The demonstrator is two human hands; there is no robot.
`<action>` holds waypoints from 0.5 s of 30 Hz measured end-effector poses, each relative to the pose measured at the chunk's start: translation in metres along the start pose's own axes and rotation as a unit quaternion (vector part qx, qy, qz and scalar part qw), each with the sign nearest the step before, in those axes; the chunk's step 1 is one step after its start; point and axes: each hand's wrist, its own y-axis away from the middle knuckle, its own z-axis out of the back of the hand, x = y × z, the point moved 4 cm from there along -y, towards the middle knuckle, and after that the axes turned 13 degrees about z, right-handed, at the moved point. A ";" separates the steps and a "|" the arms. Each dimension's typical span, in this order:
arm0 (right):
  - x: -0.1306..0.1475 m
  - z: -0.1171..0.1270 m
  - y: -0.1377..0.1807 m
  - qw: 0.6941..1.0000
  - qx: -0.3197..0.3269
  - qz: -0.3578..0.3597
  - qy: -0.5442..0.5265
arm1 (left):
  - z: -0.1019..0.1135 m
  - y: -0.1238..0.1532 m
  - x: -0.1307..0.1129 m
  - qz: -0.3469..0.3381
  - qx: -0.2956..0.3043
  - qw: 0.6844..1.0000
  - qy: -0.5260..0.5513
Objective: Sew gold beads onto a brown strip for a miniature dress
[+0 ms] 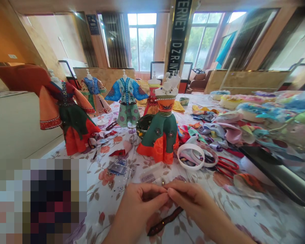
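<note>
My left hand [144, 201] and my right hand [190, 196] meet low in the middle of the view, thumbs and forefingers pinched together at the tips. What they hold is too small or hidden to name; a tiny shiny spot shows near the fingertips. Below them a narrow dark brown strip [165, 222] with small shiny dots lies on the flowered tablecloth [96, 217]. Just beyond the fingers is a clear plastic packet [152, 173]. Farther back stands a small dress form in a green and orange dress [164, 128].
Other dressed forms include one in a red and green outfit [71, 118] and one in a blue jacket [125, 91]. To the right are a white tape roll [190, 157], red-handled scissors [227, 166], heaped fabric scraps [226, 128] and a black flat object [277, 176]. Pixelation covers the lower left.
</note>
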 end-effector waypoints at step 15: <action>-0.003 0.000 0.002 0.997 -0.018 -0.043 -0.065 | -0.002 0.003 0.000 -0.004 0.004 0.999 0.052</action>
